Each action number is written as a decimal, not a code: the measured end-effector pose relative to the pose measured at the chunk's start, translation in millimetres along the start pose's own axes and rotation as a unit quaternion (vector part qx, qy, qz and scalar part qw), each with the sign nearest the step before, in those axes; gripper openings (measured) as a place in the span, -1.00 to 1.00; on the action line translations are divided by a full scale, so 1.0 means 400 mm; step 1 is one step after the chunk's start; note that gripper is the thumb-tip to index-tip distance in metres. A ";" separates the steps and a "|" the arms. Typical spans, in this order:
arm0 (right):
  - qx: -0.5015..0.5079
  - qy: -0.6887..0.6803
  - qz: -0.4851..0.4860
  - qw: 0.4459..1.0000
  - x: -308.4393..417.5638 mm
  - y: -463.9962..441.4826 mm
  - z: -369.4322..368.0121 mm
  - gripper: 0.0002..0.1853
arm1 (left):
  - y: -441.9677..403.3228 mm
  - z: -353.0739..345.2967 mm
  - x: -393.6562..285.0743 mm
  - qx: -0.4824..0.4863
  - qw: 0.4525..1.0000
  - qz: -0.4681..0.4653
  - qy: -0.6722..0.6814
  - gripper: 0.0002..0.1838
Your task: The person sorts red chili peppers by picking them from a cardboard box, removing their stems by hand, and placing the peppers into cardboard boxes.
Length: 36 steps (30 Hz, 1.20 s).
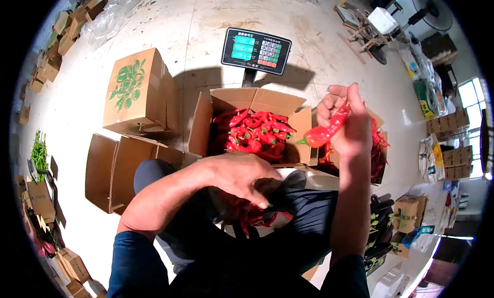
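Gripping one red pepper (323, 135) in the right hand (352, 127) towards three o'clock, held up perhaps for viewing; arching the left hand (241, 174) over peppers (249, 215) at six, cannot tell if gripping. Facing an open carton (231, 98) at centre, presumably spread for access, and a scale display (256, 50) at twelve, on pale, stained floor (170, 30), with a fan (433, 10) at two

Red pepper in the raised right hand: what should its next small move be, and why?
Probably a short move left, over the open box in front of the digital display: the right hand holds the red pepper just beside it, and similar peppers lie inside.
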State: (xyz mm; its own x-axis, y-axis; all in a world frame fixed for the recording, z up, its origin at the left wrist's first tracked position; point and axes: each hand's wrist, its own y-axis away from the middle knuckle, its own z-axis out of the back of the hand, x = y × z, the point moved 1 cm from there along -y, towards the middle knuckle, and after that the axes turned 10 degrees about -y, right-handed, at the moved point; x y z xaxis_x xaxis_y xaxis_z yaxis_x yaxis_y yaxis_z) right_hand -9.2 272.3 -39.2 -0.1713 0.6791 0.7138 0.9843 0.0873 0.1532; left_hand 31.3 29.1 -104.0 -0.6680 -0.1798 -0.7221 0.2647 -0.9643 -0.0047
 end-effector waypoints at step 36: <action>0.049 0.412 0.097 0.905 -0.015 0.035 -0.027 -0.73 | -0.043 0.053 0.043 -0.493 0.786 0.047 0.369 -0.46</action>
State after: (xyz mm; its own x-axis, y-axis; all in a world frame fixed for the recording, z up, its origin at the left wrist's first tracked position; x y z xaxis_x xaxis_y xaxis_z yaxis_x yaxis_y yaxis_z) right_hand 5.3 261.6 -33.9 0.0713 -0.0816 0.9941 0.9912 0.1168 -0.0615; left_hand 0.6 38.5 -101.7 -0.1241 0.2718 -0.9543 0.9428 -0.2676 -0.1988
